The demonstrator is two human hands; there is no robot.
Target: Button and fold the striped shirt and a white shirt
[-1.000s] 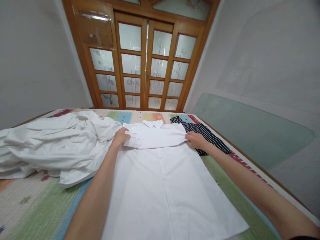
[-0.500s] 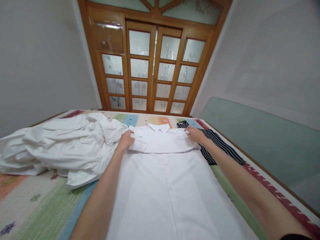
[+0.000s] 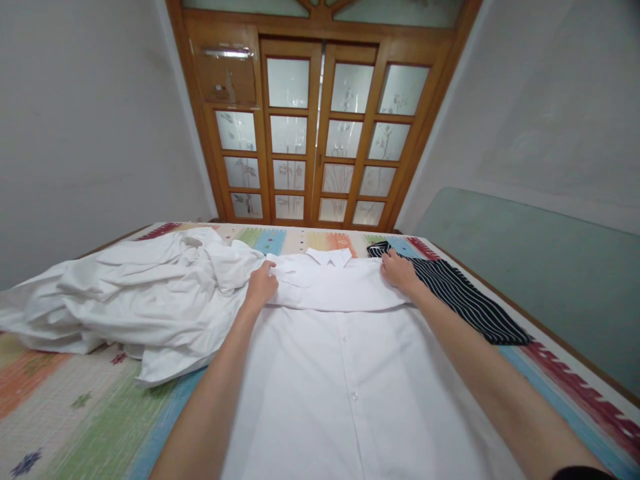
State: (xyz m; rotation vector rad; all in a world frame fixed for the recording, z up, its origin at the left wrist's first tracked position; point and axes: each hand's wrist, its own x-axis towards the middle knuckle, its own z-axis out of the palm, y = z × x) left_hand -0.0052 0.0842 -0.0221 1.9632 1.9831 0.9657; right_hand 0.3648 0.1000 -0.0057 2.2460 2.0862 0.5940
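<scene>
A white button-up shirt (image 3: 345, 373) lies spread in front of me, its collar (image 3: 330, 257) at the far end. Across its chest runs a folded band of white cloth (image 3: 335, 290), which looks like sleeves laid over the front. My left hand (image 3: 263, 283) is closed at the band's left end, thumb and fingers pinching the edge near the shoulder. At the right end, my right hand (image 3: 399, 270) has its fingers bent together on the shirt's edge. Its fingertips are partly hidden.
A crumpled white cloth (image 3: 150, 293) is heaped on the left. Black-and-white striped fabric (image 3: 450, 290) lies beyond my right forearm. Everything rests on a colourful patterned bedspread (image 3: 90, 427). A pale green headboard-like panel (image 3: 525, 267) borders the right; wooden glass doors (image 3: 320, 133) stand behind.
The whole view has shifted slightly, so things sit a little further right. Both hands stay at the two ends of the folded band, and more of the striped fabric shows.
</scene>
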